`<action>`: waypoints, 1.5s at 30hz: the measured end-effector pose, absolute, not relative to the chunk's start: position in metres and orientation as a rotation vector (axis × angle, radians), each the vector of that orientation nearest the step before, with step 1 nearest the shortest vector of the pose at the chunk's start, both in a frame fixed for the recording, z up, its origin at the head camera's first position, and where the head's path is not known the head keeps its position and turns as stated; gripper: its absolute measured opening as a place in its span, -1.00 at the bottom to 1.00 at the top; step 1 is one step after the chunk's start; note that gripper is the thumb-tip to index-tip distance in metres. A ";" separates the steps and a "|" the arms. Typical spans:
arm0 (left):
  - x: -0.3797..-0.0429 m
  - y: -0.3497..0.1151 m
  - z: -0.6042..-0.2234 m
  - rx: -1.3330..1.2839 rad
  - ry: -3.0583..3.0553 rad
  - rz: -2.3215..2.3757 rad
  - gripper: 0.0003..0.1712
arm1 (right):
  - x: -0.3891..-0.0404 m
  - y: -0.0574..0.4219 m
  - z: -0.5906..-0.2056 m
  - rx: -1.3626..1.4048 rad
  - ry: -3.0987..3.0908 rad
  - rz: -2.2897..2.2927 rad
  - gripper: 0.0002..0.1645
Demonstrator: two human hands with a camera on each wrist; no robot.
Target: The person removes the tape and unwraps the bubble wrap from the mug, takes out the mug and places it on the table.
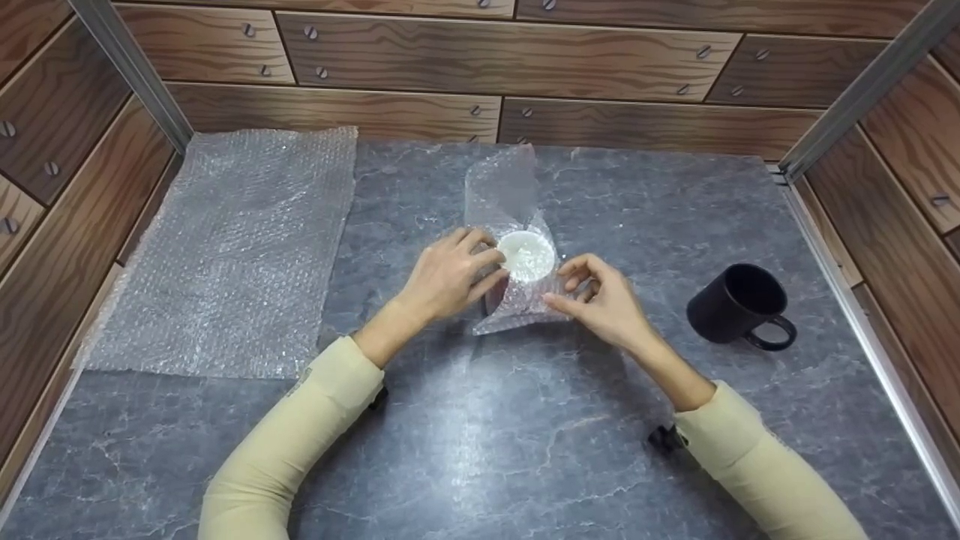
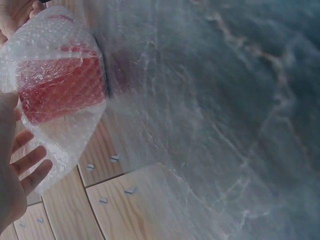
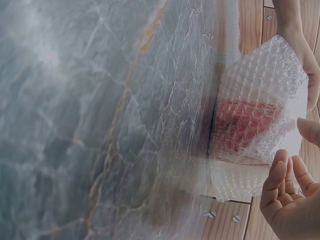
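A red object with a round white top point(image 1: 526, 256) stands near the middle of the table, loosely wrapped in bubble wrap point(image 1: 501, 187). Its red side point(image 2: 62, 90) shows through the wrap in both wrist views. My left hand point(image 1: 454, 274) is at the left of the white top, its fingertips right at the rim. In the left wrist view several of its fingers are spread beside the wrap. On the other side, my right hand point(image 1: 604, 300) has thumb and fingers apart, with the fingertips point(image 3: 280, 162) at the edge of the wrap.
A large flat sheet of bubble wrap point(image 1: 240, 255) lies on the left of the table. To the right stands a black mug point(image 1: 739, 304), its handle toward the front right. Wood-patterned panels point(image 1: 510, 56) and metal rails point(image 1: 855, 270) border the grey marbled table point(image 1: 480, 450).
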State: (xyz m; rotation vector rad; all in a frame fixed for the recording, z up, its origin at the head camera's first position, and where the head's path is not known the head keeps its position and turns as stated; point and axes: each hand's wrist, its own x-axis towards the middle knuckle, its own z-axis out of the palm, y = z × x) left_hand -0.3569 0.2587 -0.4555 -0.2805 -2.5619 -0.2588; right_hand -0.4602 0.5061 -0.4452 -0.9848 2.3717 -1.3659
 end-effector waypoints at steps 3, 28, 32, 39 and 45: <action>-0.356 0.259 -0.458 -0.271 -2.547 -0.286 -0.67 | -0.460 0.506 -0.446 -0.982 2.362 -1.389 -0.53; -0.358 0.261 -0.461 -0.264 -2.560 -0.335 -0.67 | -0.466 0.504 -0.446 -0.943 2.338 -1.535 -0.56; -0.358 0.261 -0.461 -0.271 -2.553 -0.318 -0.67 | -0.469 0.503 -0.446 -0.940 2.348 -1.540 -0.54; -0.357 0.262 -0.460 -0.261 -2.573 -0.323 -0.65 | -0.474 0.500 -0.447 -0.926 2.342 -1.530 -0.57; -0.356 0.262 -0.457 -0.250 -2.611 -0.331 -0.67 | -0.474 0.498 -0.444 -0.910 2.360 -1.441 -0.56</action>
